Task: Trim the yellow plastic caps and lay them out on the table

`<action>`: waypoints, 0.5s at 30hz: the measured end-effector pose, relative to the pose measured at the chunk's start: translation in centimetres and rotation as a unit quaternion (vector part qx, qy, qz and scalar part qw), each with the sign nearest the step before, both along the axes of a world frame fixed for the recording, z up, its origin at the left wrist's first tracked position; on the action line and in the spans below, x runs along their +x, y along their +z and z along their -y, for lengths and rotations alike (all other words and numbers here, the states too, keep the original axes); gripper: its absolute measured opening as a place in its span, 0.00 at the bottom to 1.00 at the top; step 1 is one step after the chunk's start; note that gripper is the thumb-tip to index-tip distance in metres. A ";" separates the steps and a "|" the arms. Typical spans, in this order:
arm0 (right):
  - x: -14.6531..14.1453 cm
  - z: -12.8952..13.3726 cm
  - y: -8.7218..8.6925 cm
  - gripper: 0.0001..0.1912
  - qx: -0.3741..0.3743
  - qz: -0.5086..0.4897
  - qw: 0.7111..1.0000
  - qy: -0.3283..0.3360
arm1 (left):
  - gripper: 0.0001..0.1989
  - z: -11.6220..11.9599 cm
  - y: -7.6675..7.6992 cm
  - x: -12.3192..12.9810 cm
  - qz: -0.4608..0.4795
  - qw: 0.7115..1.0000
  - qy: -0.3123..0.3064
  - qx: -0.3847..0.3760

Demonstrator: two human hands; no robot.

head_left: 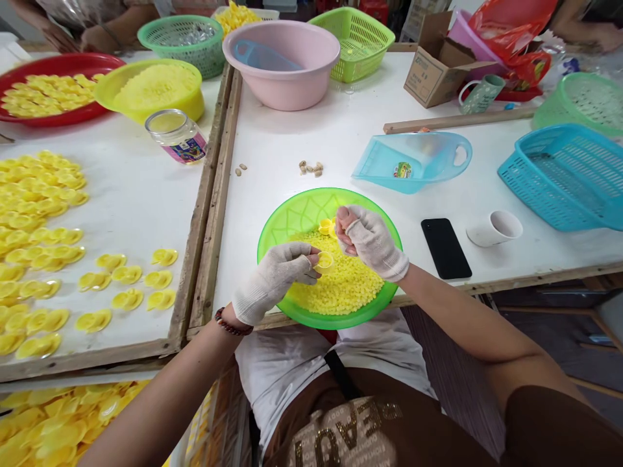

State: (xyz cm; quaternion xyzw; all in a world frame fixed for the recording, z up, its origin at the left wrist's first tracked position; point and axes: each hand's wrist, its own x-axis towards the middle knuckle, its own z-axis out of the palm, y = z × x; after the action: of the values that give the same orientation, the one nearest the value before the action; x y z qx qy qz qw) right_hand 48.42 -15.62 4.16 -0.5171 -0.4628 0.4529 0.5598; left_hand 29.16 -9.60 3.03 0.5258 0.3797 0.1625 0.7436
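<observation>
A round green tray (272,230) at the table's front edge holds a heap of small yellow pellets (341,292). Over its left part, my left hand (282,272), in a white glove with bare fingertips, pinches a small round yellow piece (324,260). My right hand (367,240), gloved the same way, is above the tray's right side with its fingers curled closed; what they may hold is hidden. Between the hands, at the pellets' far edge, lie yellow cup-shaped pieces (325,226).
Yellow pieces (95,281) lie in rows on the left table. Behind the tray are a blue scoop (413,159) and a pink basin (282,78). A phone (446,248), a white cup (494,228) and a blue basket (564,175) stand right. Other people's hands show at the far edges.
</observation>
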 end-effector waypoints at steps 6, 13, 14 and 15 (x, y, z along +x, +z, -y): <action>1.5 1.1 -1.4 0.10 0.132 0.427 0.893 0.058 | 0.12 -0.4 -0.1 0.0 -0.020 1.000 -0.014 0.019; 0.7 1.4 -1.5 0.10 0.219 0.466 0.853 0.080 | 0.07 0.5 0.4 0.4 0.001 0.999 -0.043 0.018; 0.8 1.4 -1.5 0.09 0.220 0.441 0.867 0.077 | 0.08 0.2 0.6 0.1 0.000 0.999 -0.027 0.023; 1.0 1.3 -1.5 0.09 0.215 0.420 0.879 0.070 | 0.09 -0.2 0.8 -0.5 -0.004 0.999 -0.004 0.034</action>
State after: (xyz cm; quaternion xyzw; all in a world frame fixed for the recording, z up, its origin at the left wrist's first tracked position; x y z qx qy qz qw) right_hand 49.44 -16.89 2.68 -0.4920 -0.7752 0.1210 0.3774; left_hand 28.70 -9.40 3.78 0.5532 0.3748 0.1701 0.7242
